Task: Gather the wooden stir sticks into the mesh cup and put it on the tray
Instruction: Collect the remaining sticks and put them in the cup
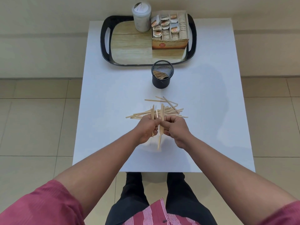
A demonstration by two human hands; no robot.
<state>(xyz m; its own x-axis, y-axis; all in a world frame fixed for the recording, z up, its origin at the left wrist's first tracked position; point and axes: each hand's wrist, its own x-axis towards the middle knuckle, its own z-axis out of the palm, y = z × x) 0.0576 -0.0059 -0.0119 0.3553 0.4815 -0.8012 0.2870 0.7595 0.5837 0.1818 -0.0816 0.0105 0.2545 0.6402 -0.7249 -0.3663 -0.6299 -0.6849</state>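
Observation:
A loose pile of wooden stir sticks [168,109] lies on the white table [203,119] in front of me. My left hand [146,129] is shut on a bundle of sticks held upright. Close beside it, my right hand [176,129] pinches a few more sticks, whose lower ends hang blurred below my fingers. Beyond the pile stands the black mesh cup [162,77], upright, with several sticks leaning inside it. It sits on the table just in front of the black-rimmed, wood-patterned tray [129,46].
On the tray stand a white lidded plastic jar [141,17] at the back and a cardboard box of tea bags [170,31] on the right. The tray's left and front parts are bare. Tiled floor surrounds the small table.

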